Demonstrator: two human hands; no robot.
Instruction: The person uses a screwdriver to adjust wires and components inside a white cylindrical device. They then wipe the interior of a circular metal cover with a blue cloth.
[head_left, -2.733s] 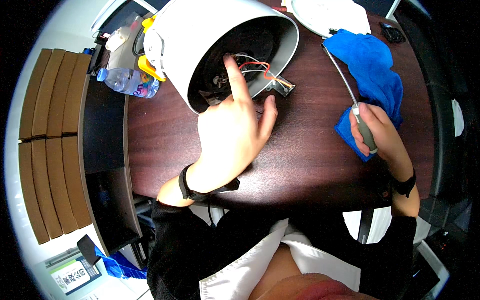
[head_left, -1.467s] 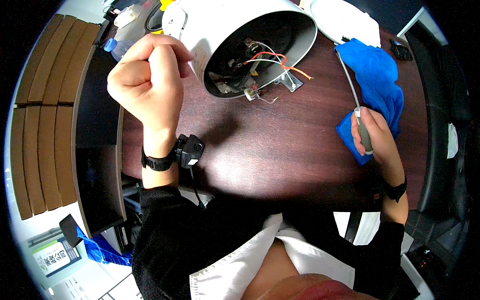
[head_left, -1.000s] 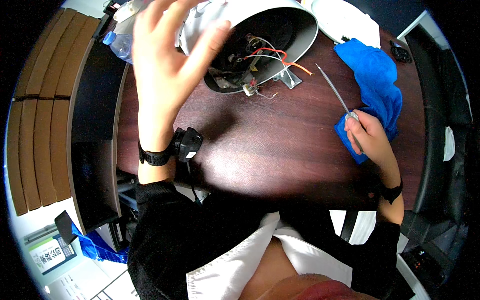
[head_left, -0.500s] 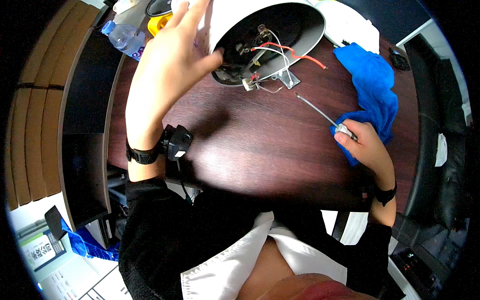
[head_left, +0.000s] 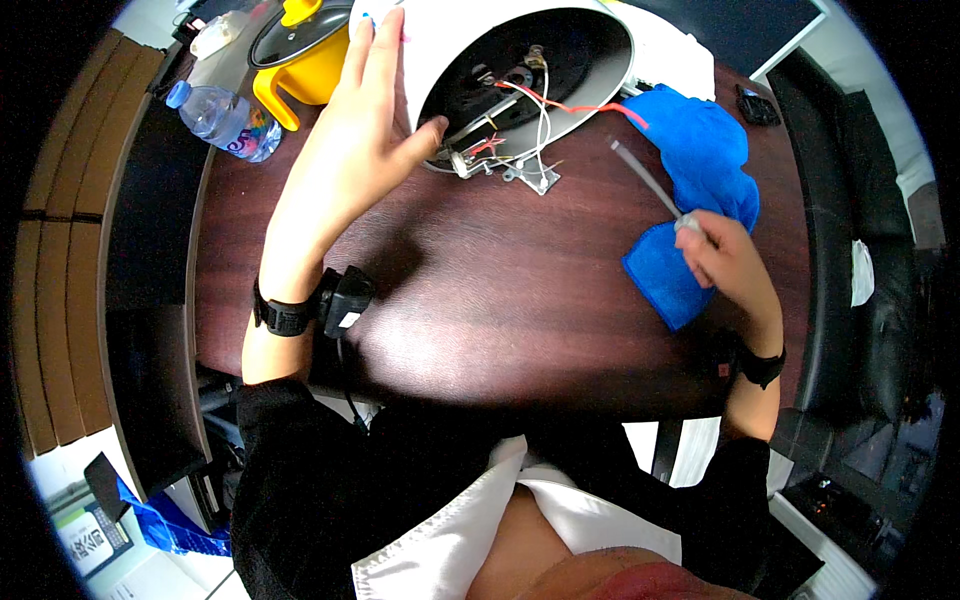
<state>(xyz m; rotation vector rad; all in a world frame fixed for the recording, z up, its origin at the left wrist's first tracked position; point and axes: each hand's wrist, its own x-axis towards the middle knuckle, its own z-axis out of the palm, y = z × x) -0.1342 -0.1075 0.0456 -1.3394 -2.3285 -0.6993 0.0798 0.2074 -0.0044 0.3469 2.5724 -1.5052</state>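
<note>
Head view: a white round appliance lies tipped on its side at the far edge of the dark wooden counter, its open underside facing the person, with red and white wires spilling out toward a small metal bracket on the counter. The left hand is spread wide and flat against the appliance's white shell, thumb at the rim of the opening. The right hand is closed on the handle of a screwdriver, near the counter's right edge, over a blue cloth. The screwdriver's long axis runs diagonally: the shaft points up and to the left, its tip toward the wires, but apart from them. A yellow pot with a glass lid and a plastic water bottle sit at the far left corner.

Half a second ago the left hand gripped the shell higher and further left; now it has slid nearer the opening. The screwdriver has kept much the same slant, and the right hand stays over the cloth.
</note>
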